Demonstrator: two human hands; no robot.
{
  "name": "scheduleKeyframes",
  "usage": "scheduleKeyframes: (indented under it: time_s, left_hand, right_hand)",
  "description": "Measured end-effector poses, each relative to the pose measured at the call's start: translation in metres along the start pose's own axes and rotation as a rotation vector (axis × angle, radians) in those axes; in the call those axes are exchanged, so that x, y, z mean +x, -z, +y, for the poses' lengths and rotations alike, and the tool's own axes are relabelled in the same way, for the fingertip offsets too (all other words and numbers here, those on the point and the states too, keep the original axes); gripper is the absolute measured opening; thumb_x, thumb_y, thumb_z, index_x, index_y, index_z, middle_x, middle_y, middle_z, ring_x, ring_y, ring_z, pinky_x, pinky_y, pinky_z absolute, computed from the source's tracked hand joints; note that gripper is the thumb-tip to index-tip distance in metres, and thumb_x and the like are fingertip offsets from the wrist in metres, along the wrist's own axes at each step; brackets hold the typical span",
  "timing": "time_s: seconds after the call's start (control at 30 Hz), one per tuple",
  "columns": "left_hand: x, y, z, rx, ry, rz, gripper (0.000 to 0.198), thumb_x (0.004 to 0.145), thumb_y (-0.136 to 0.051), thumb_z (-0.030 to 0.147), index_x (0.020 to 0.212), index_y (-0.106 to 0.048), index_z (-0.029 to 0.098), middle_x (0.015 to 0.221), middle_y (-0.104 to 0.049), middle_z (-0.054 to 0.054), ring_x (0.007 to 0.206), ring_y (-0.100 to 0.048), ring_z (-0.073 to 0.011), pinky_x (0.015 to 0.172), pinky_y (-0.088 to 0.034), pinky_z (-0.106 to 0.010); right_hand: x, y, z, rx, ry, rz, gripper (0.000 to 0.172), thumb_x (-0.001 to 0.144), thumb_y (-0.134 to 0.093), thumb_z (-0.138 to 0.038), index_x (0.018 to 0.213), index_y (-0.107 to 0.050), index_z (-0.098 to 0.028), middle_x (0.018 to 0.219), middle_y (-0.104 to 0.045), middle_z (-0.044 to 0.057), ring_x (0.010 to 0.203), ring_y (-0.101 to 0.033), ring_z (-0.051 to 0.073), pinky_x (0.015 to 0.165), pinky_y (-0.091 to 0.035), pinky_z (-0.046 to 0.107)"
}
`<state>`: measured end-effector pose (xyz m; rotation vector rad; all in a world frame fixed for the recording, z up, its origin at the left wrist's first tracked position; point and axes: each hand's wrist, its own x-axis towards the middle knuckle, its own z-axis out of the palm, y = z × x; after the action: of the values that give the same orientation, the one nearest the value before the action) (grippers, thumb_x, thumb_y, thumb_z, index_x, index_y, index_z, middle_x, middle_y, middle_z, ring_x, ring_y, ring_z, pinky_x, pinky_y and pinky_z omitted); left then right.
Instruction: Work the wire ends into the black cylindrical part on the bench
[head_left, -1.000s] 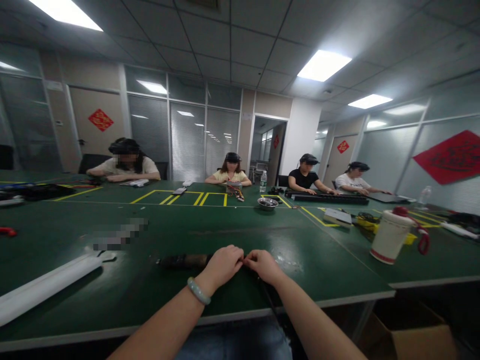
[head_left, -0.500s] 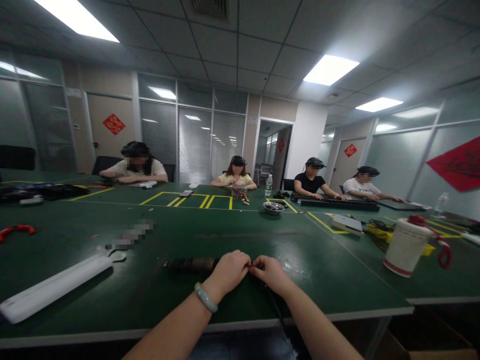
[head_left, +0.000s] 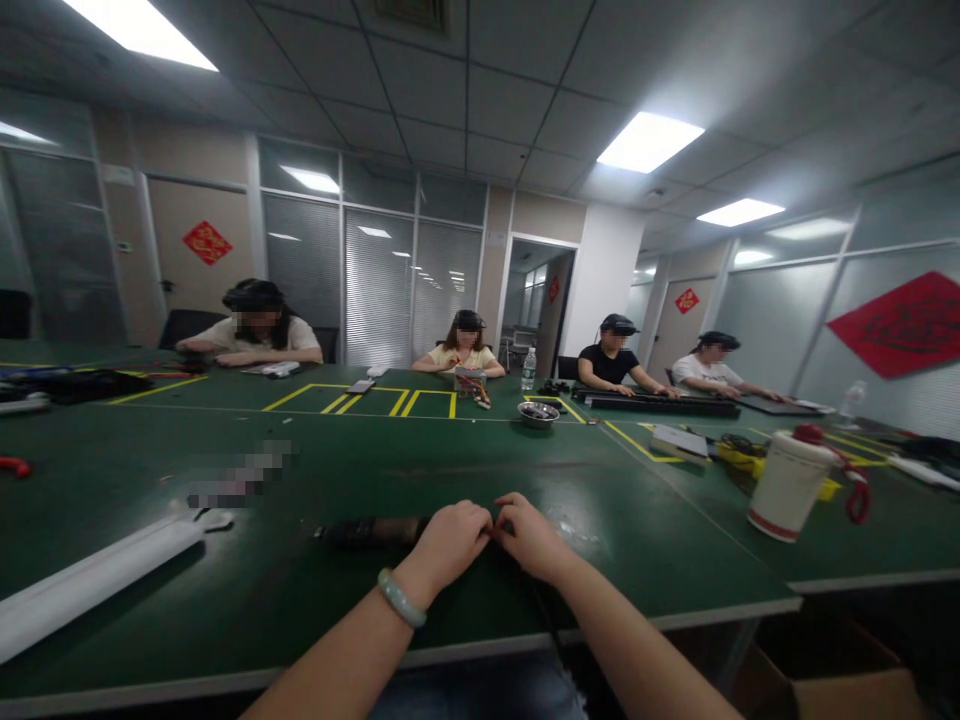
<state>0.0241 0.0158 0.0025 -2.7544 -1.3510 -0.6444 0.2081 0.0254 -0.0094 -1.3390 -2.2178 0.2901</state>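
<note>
A dark cylindrical tool with a brownish middle (head_left: 379,532) lies on the green table, its right end hidden by my left hand (head_left: 450,540). That hand lies over the tool, fingers bent and closed at the tips. Right beside it, my right hand (head_left: 532,540) has thumb and forefinger pinched, the other fingers curled. The fingertips of both hands meet at one spot; whatever is between them is too small and hidden to name. A dark cord (head_left: 549,618) runs from under my right hand over the table's front edge.
To the left lies a long white package (head_left: 105,575). A white tumbler with a red handle (head_left: 787,490) stands at the right. Farther back are a metal bowl (head_left: 538,415), a water bottle (head_left: 529,370) and a white box (head_left: 679,443). Several people sit along the far side.
The view has turned slightly to the right, so the surroundings appear shifted left. My right hand's fingers have lifted and loosened a little; my left hand stays over the tool.
</note>
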Motion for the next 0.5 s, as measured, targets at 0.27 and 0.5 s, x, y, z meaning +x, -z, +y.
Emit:
scheduleKeyframes:
  time_s: [0.27,0.5]
  left_hand:
    - [0.0,-0.002,-0.001,0.012,0.005,-0.014,0.008,0.087,-0.052,0.02,0.09,-0.059,0.021,0.093,-0.062,-0.003,0.091,-0.057,-0.0183,0.081,-0.041,-0.03]
    - [-0.001,-0.002,0.0,0.024,0.014,-0.004,0.009,0.087,-0.051,0.018,0.09,-0.058,0.02,0.093,-0.061,-0.004,0.091,-0.057,-0.0181,0.081,-0.041,-0.03]
  right_hand:
    - [0.003,-0.012,0.01,-0.028,-0.058,-0.018,0.012,0.084,-0.059,-0.028,0.084,-0.064,-0.018,0.088,-0.064,0.004,0.081,-0.057,0.015,0.069,-0.038,0.023]
    - [0.003,-0.015,0.006,-0.007,-0.123,0.01,0.017,0.086,-0.059,-0.034,0.083,-0.063,-0.018,0.086,-0.063,0.004,0.077,-0.056,0.014,0.066,-0.036,0.023]
